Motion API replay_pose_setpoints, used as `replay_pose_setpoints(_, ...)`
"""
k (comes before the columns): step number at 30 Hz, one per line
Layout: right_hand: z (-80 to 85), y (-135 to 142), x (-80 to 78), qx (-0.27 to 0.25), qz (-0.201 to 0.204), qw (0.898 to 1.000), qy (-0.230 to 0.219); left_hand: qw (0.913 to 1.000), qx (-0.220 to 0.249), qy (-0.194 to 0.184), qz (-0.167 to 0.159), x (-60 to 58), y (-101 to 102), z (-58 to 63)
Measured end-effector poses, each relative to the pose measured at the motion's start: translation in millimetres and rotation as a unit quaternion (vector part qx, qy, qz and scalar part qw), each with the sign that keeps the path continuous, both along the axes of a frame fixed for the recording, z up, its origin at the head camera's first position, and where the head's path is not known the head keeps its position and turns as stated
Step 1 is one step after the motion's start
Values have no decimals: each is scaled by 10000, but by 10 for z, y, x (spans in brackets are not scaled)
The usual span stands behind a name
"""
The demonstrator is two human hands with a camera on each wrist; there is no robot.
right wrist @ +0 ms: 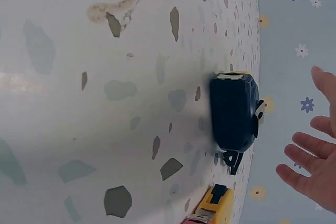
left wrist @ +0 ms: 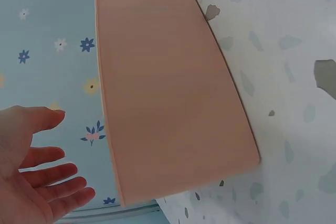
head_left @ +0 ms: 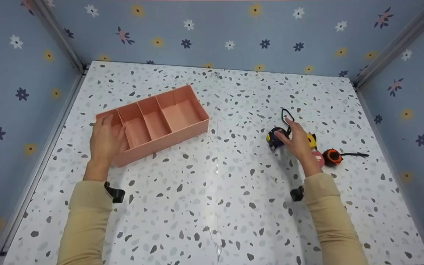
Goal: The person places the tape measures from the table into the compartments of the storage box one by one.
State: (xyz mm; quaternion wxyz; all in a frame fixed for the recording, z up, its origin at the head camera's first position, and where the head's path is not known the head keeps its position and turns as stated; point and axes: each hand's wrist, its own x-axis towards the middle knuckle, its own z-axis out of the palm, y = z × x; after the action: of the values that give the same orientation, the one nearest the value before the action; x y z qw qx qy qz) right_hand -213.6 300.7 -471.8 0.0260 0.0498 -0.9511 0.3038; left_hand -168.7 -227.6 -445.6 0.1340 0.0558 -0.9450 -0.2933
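A pink box [head_left: 166,141] with several compartments sits at an angle on the left of the table. My left hand [head_left: 103,141] is over its left end, fingers loosely spread; in the left wrist view this hand [left wrist: 39,169] shows a gap from the box wall [left wrist: 168,87]. On the right, my right hand [head_left: 297,141] hovers by a dark blue tape measure [head_left: 273,140] with a black wrist strap [head_left: 287,111]. In the right wrist view the hand [right wrist: 315,161] has its fingers parted and holds nothing, apart from the tape measure [right wrist: 232,113].
Beside the right wrist lie a yellow tape measure [head_left: 311,140], a red one [head_left: 318,159] partly hidden by the wrist, and an orange-and-black one [head_left: 332,157] with its strap stretched rightward. Flowered panels [head_left: 215,33] wall in the speckled table [head_left: 182,206] at the back and sides.
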Motion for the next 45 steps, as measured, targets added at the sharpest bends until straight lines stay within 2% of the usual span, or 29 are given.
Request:
replay_pose_setpoints(6,-105,-11,16,-282,-232,9993,-40,9984,319,407,232,77,-91,-101)
replay_pose_setpoints(11,-183,-25,6,-568,-326,9978,-43,9956,512,575,541,123,-147,-159)
replay_pose_setpoints(14,-214,-35,6,-696,-352,9969,-49,9943,596,527,715,141,-170,-190)
replay_pose_setpoints(24,-305,-52,-4,-1034,-571,9929,-97,9876,1114,-32,1107,205,-208,-281)
replay_pose_setpoints(38,-367,-32,-41,-957,-860,9890,-731,9750,1860,-64,1211,200,-239,-401)
replay_pose_setpoints(42,-384,-33,-48,-837,-867,9895,-793,9707,2108,102,1150,203,-246,-450)
replay_pose_setpoints(45,-390,-37,-57,-782,-922,9892,-832,9678,2220,79,1186,205,-245,-463)
